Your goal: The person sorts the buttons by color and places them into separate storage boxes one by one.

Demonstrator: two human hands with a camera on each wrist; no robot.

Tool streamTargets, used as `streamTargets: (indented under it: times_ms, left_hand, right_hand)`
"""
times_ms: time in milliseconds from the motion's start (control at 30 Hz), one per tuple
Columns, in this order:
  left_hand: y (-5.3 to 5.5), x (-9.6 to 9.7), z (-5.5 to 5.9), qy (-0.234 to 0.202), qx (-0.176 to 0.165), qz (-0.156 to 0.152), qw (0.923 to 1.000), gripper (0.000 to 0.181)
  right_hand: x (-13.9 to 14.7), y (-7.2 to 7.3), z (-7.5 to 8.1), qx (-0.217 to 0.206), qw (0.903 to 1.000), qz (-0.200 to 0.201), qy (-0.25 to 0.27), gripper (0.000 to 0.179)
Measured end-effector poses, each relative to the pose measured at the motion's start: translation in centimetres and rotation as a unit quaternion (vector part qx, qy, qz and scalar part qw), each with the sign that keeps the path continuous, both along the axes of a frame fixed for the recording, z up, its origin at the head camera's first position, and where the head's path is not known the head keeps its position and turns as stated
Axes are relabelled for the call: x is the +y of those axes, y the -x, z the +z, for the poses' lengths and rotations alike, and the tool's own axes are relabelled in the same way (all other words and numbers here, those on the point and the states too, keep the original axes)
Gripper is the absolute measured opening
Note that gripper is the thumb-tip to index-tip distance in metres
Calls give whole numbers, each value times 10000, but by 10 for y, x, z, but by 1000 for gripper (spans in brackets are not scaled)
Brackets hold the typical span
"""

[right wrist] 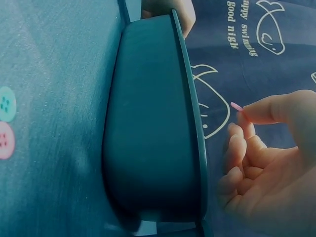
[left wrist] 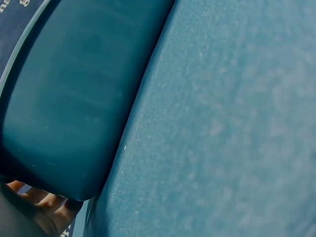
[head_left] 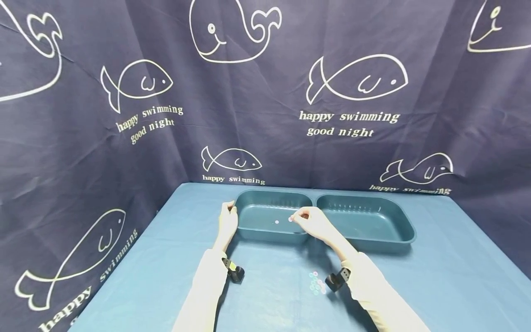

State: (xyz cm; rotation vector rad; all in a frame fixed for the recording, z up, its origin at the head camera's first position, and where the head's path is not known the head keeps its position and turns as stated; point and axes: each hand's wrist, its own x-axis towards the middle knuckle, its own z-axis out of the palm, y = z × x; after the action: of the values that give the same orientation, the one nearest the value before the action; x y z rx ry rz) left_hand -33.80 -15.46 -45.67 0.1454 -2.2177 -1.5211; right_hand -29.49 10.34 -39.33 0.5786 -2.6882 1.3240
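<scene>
Between thumb and fingertip, my right hand (head_left: 313, 222) pinches a small pink button (right wrist: 237, 106), held above the front right part of the left teal tray (head_left: 265, 236). The other fingers of that hand are loosely curled, as the right wrist view shows. My left hand (head_left: 228, 221) grips the left end of the same tray, thumb by the rim and fingers (left wrist: 52, 203) against the outer end wall; their tips are partly hidden. One pale pink button (head_left: 277, 222) lies on the tray's floor. Several pink and mint-green buttons (head_left: 317, 283) lie on the table near my right wrist.
A second teal tray (head_left: 365, 216) stands right beside the first, their rims almost touching. Both sit toward the back of a table with a light blue cover (head_left: 265, 295). Dark blue cloth (head_left: 249, 115) with white fish drawings hangs behind and at the sides.
</scene>
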Motion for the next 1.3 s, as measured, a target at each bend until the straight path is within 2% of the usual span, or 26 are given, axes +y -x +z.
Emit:
streamTargets:
  times_ms: [133, 367, 500, 833, 1100, 1300]
  left_hand:
    - [-1, 1, -1, -9, 32, 54, 10000, 22]
    - [-1, 2, -2, 30, 37, 96, 9999, 24]
    - [-2, 1, -2, 23, 38, 90, 9999, 24]
    - [0, 2, -1, 85, 9, 69, 9999, 24]
    - [2, 1, -2, 27, 115, 42, 9999, 22]
    - [2, 0, -2, -30, 111, 36, 9999, 23]
  right_hand:
    - [-2, 3, -1, 5, 10000, -65, 11, 16]
    - [-6, 12, -5, -331, 9986, -409, 71, 17]
    - [-8, 19, -6, -339, 9981, -518, -53, 18]
    - [-15, 32, -7, -301, 9979, -519, -252, 18]
    - [-19, 41, -11, -229, 9972, -504, -506, 21]
    - [-20, 44, -13, -208, 9967, -475, -632, 20]
